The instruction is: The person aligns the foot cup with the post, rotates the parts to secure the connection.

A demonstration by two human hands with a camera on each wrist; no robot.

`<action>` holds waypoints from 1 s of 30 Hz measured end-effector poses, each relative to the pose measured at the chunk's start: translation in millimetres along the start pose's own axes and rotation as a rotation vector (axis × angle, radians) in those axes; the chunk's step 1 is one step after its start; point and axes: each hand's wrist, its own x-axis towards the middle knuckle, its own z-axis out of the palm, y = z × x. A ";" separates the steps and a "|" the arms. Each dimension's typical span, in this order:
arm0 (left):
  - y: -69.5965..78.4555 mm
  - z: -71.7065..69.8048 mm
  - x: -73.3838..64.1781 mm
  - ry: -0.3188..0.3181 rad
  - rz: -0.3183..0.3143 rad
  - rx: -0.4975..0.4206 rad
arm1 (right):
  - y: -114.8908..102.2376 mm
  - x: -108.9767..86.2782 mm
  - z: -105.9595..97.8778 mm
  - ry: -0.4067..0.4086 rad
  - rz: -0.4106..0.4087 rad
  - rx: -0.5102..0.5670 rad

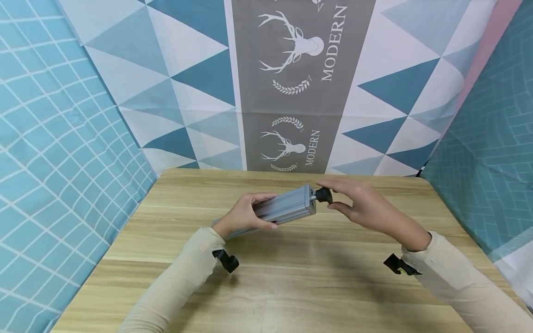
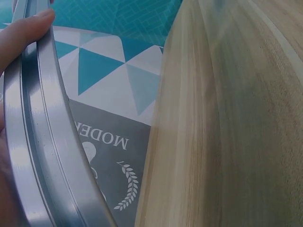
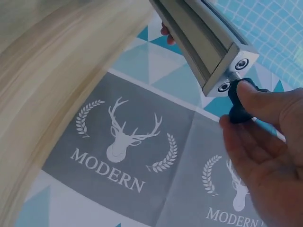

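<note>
My left hand [image 1: 242, 215] grips a silver aluminium profile [image 1: 289, 203], thumb along the near side, fingers over the far side. The bar is tilted above the table, its right end higher. Grooves run along its length in the left wrist view. At its right end a black knob [image 1: 324, 195] stands out on a short metal rod. My right hand [image 1: 362, 203] pinches this knob between thumb and fingers. The right wrist view shows the square end plate [image 3: 248, 60] with two round screw heads beside the rod. The bar's left end is partly hidden behind my left hand and wrist.
A wood-grain table [image 1: 266, 286] lies beneath both hands. Behind it hangs a patterned cloth [image 1: 287, 101] with deer heads and triangles. Blue tiled-pattern cloth [image 1: 54, 138] closes the left side, and teal cloth [image 1: 491, 138] the right. Each wrist wears a small black camera mount.
</note>
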 end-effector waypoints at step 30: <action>-2.1 1.0 -1.1 0.001 -0.007 0.004 | -1.1 0.3 3.2 -0.004 0.083 -0.011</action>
